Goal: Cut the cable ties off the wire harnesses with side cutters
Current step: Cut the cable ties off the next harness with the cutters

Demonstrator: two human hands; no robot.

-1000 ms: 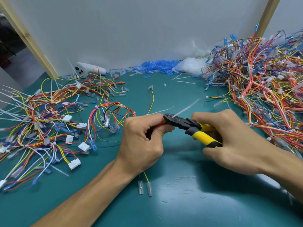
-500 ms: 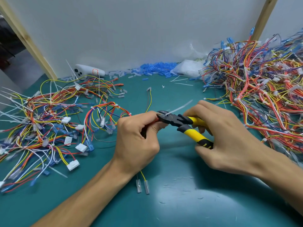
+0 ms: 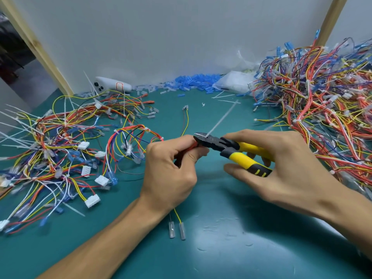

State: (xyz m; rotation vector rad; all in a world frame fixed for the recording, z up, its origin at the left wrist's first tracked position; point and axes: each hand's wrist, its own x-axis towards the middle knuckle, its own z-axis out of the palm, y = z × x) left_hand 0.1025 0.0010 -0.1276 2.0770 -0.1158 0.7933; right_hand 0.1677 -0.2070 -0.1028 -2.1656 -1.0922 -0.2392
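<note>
Well, left hand pinches a harness, right hand grips the side cutters at its cable tie (many ties wait in the left pile).

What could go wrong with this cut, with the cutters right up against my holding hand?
1. The tip of the side cutters sits right against the thumb of the left hand, so closing them could nick skin.
2. The harness wires are mostly hidden in that grip beside the blades; one might get cut along with the cable tie.
3. The tie's long free tail may fly off when severed.
</note>
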